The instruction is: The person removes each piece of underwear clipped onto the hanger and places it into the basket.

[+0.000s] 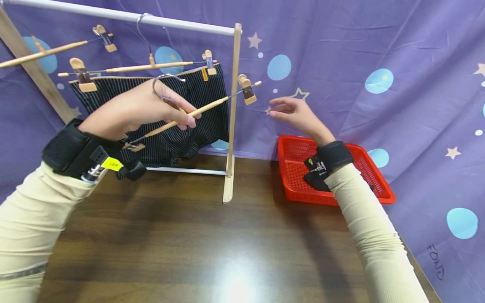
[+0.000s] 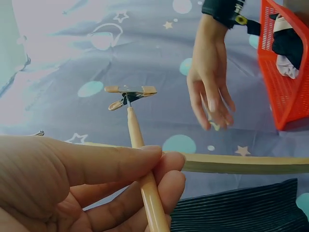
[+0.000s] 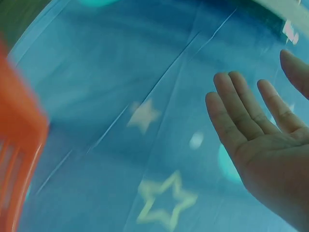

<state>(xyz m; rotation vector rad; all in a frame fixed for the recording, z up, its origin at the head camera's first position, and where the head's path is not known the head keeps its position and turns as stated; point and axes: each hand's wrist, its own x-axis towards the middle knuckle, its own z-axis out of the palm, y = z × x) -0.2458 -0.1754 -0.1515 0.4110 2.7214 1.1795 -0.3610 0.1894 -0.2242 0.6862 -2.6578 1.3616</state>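
In the head view my left hand (image 1: 151, 105) pinches the wooden bar of a clip hanger (image 1: 207, 107) between thumb and fingers. The hanger tilts up to the right, with a clip (image 1: 248, 90) near its raised end; its metal hook curves over the hand. My right hand (image 1: 295, 114) is in the air to the right of that clip, fingers loosely bent and holding nothing; the right wrist view shows its bare palm (image 3: 270, 145). Behind the left hand, dark striped shorts (image 1: 204, 97) hang by clips from another hanger (image 1: 166, 66) on the rack.
The rack's white rail (image 1: 113, 15) and wooden post (image 1: 233, 105) stand at the left, with one more clip hanger (image 1: 60, 49) at far left. A red basket (image 1: 299, 195) with dark cloth (image 1: 314, 181) sits beneath the right forearm, against a purple patterned curtain (image 1: 333, 38).
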